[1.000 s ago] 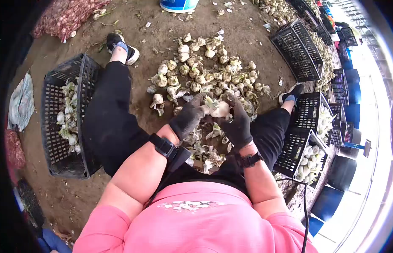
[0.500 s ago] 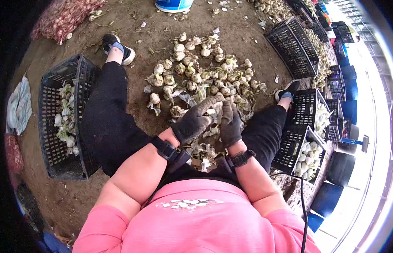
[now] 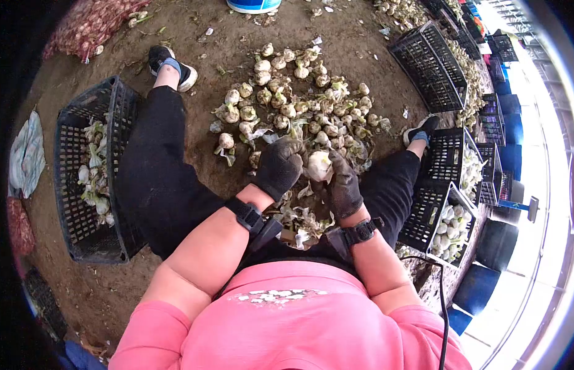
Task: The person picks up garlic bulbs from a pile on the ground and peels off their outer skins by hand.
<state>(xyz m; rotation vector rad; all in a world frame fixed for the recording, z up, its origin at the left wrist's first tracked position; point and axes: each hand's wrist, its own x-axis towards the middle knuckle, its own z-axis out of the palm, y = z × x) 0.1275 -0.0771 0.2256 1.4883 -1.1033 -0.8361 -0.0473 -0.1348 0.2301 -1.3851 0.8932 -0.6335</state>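
A white, peeled-looking garlic bulb (image 3: 319, 166) is held in my gloved right hand (image 3: 344, 188), its fingers round the bulb's right side. Just left of the bulb, my gloved left hand (image 3: 279, 168) is closed, with its fingers curled; whatever is in them is hidden. Beyond both hands lies a heap of garlic bulbs (image 3: 289, 111) with roots and dry skins. Loose skins and stalks (image 3: 299, 222) lie between my legs, below the hands.
A black crate (image 3: 90, 237) with garlic stands at the left. At the right are a crate of white bulbs (image 3: 450, 231), another crate (image 3: 444, 151) and a tilted crate (image 3: 432, 71). A mesh sack (image 3: 93, 24) lies top left, near a blue-white bucket (image 3: 254, 5).
My hands were close together over the bulb and have moved apart a little. The bulb now shows whiter and smoother in my right hand, and my left hand has curled up.
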